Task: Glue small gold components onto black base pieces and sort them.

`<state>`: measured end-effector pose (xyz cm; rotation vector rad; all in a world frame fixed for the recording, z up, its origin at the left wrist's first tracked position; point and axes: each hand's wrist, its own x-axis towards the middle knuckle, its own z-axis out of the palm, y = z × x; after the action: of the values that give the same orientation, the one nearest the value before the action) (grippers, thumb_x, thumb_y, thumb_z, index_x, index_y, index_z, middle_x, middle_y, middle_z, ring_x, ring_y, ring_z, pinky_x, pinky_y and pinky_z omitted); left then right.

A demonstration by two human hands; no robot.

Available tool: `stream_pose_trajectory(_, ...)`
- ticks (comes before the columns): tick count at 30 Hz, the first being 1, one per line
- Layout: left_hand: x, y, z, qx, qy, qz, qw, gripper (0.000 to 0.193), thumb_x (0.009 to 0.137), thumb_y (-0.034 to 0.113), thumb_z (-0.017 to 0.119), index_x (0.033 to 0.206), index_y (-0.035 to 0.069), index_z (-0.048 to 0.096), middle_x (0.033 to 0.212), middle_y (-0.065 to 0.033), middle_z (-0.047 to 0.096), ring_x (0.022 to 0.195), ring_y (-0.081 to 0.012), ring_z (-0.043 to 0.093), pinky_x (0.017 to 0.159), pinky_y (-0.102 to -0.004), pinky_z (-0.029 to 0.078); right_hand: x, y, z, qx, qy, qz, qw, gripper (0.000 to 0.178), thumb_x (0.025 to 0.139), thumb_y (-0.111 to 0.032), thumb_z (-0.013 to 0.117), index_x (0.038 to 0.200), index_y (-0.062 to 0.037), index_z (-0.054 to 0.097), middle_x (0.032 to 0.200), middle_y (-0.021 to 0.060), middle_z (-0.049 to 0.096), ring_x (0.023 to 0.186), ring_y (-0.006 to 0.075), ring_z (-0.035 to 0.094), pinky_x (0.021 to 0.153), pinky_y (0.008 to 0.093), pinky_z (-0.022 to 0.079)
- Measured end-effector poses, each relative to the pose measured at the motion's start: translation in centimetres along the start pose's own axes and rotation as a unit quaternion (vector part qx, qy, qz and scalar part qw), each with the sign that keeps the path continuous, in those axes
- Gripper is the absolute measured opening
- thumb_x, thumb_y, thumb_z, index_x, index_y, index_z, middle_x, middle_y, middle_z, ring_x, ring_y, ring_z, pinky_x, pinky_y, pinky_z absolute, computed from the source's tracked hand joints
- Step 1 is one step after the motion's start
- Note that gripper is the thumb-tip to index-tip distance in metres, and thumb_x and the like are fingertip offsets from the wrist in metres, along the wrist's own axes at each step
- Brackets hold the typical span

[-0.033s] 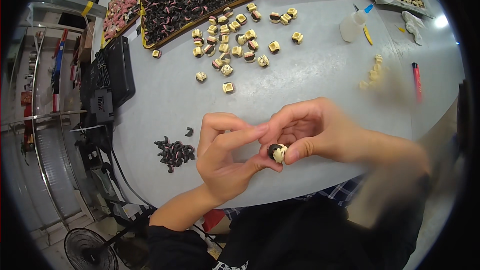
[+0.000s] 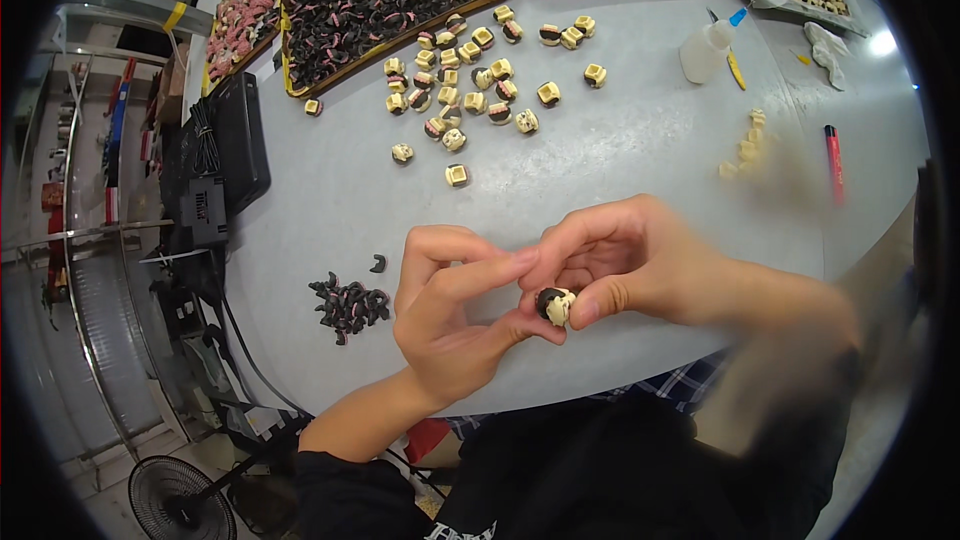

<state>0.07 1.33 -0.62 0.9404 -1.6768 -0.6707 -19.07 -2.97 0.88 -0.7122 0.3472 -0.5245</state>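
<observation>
Pinching a small black-and-cream molded piece (image 2: 555,306) between them above the near edge of a gray table (image 2: 620,150), a worker's two hands meet in the head view. The left hand (image 2: 440,330) braces it from below and the left with the thumb, while the right hand (image 2: 665,270) presses its thumb against the other side; the fingertip grip likely suits so tiny an object and leaves its face visible. A pile of black crescents (image 2: 350,310) lies beside the left hand, probably for easy reach, and a short row of cream pieces (image 2: 748,148) sits off to the right. Assembled-looking two-tone pieces (image 2: 448,100) are scattered farther back, seemingly away from the working spot. Against the earlier frame, no visible difference appears: hands, held piece and pile match.
</observation>
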Motion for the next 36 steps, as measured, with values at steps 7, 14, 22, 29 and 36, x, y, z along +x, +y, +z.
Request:
stream_pose_trajectory(7,0.2,0.2,-0.1,0.014,-0.01,0.013,1.0,0.056,0.051,0.021,0.083,0.101,0.006,0.063,0.091,-0.0046,0.05,0.076,-0.0139,0.049,0.061,-0.024,0.041,-0.1,0.2,-0.3,0.006,-0.015,-0.007,1.0,0.028,0.082,0.001,0.061,0.109,0.0039,0.055,0.105,0.0114,0.06,0.098,0.0157,0.058,0.089,0.0284,0.046)
stream_pose_trajectory(14,0.2,0.8,-0.2,0.038,-0.051,0.077,0.995,0.059,0.051,0.025,0.082,0.102,0.005,0.061,0.087,-0.0041,0.051,0.074,-0.0157,0.049,0.062,-0.0249,0.04,0.0,-0.2,-0.4,0.034,0.078,-0.054,0.995,0.04,0.077,-0.021,0.07,0.105,0.0022,0.053,0.1,0.0137,0.059,0.089,0.0165,0.056,0.081,0.0303,0.045)
stream_pose_trajectory(22,0.0,0.0,-0.4,0.059,0.027,0.02,0.998,0.051,0.057,0.026,0.081,0.1,0.005,0.061,0.085,-0.0042,0.052,0.074,-0.0168,0.049,0.06,-0.0256,0.04,0.0,0.1,-0.6,0.056,0.006,-0.03,0.998,0.024,0.085,-0.005,0.057,0.108,0.0029,0.055,0.103,0.0124,0.06,0.098,0.0172,0.058,0.088,0.0286,0.045)
stream_pose_trajectory(29,0.3,0.3,-0.3,0.05,0.009,0.048,0.998,0.048,0.057,0.024,0.081,0.098,0.006,0.062,0.084,-0.004,0.052,0.072,-0.016,0.049,0.058,-0.025,0.04,-0.2,0.2,-1.3,-0.07,-0.007,-0.059,0.996,0.02,0.086,-0.006,0.057,0.103,0.004,0.058,0.099,0.0127,0.062,0.093,0.0185,0.061,0.086,0.0297,0.047)
stream_pose_trajectory(36,0.5,0.3,-0.3,0.058,0.002,0.049,0.997,0.045,0.057,0.019,0.081,0.096,0.006,0.064,0.085,-0.0037,0.052,0.072,-0.0155,0.049,0.057,-0.0245,0.04,0.2,0.3,-0.8,0.043,0.004,-0.041,0.998,0.024,0.09,-0.013,0.052,0.106,0.0049,0.057,0.097,0.0146,0.063,0.094,0.0221,0.061,0.086,0.0317,0.047)
